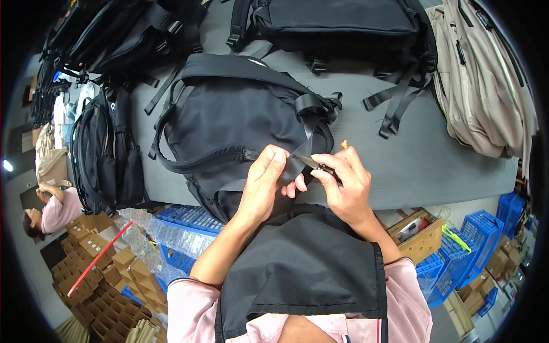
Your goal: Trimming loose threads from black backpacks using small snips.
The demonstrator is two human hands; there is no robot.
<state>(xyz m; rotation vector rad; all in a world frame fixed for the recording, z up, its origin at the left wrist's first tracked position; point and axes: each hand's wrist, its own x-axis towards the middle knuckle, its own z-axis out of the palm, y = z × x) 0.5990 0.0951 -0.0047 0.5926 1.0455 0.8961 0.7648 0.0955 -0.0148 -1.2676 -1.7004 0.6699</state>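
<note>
A black fabric backpack (234,117) lies on the grey-covered table (417,166), its main body at ten o'clock from the hands. The left hand (258,186) pinches a flat black webbing strap (294,170) between thumb and fingers. The right hand (350,186) is curled closed around a small dark-handled metal cutting tool (328,171), its blade pointing to ten o'clock, close beside the strap.

At four o'clock, below the table edge, a tan perforated crate (424,250) holds mixed items too small to tell; beyond it stand blue plastic crates (483,243). Brown cardboard boxes (132,270) are stacked at eight o'clock, their contents unclear.
</note>
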